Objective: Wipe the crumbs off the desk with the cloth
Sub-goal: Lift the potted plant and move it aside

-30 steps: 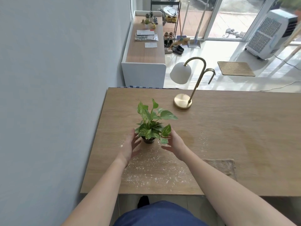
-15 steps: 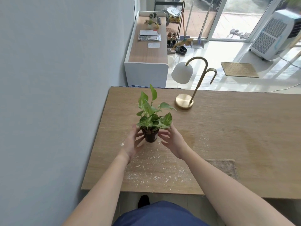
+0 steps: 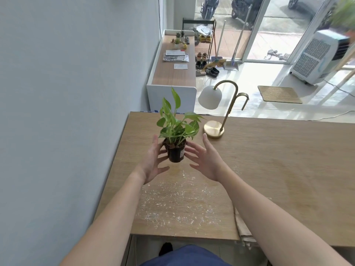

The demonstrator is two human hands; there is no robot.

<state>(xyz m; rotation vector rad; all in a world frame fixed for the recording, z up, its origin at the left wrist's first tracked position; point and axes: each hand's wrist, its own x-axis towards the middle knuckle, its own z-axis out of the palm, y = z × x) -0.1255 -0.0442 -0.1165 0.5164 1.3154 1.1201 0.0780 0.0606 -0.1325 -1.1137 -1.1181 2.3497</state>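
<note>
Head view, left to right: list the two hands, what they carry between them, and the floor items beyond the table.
left hand → potted plant → right hand → doormat → white air cooler

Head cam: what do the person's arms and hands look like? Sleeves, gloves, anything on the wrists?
Left forearm and right forearm are bare to the frame edge, no sleeves in view. Left hand and right hand are ungloved; no watch or band on either wrist, no ring visible on the fingers. Only clothing seen: a blue garment at the bottom edge.
</note>
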